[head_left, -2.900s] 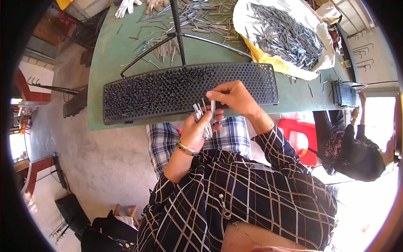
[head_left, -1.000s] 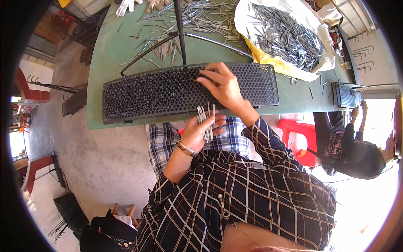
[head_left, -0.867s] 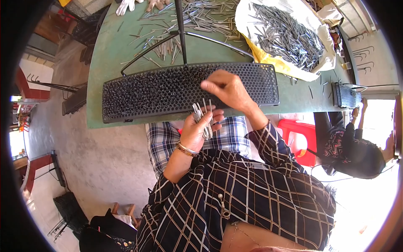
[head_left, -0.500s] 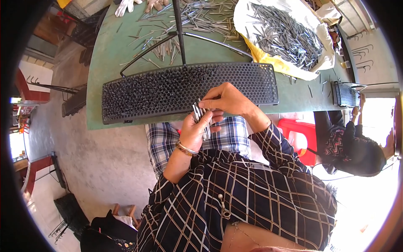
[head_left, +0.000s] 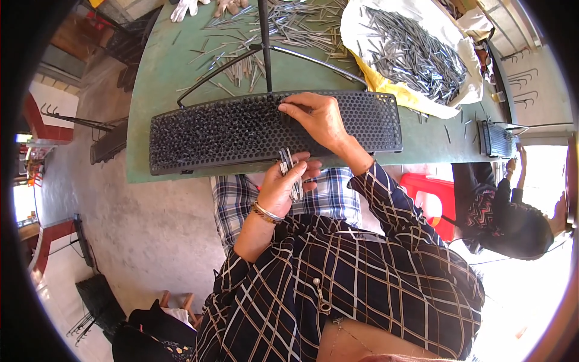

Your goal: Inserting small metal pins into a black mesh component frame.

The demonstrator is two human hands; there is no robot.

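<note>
Green tabletop (head_left: 154,96) bears a long, black perforated-metal rack (head_left: 377,123); over it, the right hand's (head_left: 321,122) fingertips nearly meet, any grip hidden. Near its front edge, the left hand's (head_left: 280,188) curled fingers clasp slim, silvery metal strips (head_left: 285,161).

A workshop: metal strips (head_left: 304,30) litter the green tabletop (head_left: 160,78). At its right end, a co-worker (head_left: 512,223) reaches toward a perforated tray (head_left: 499,140).
</note>
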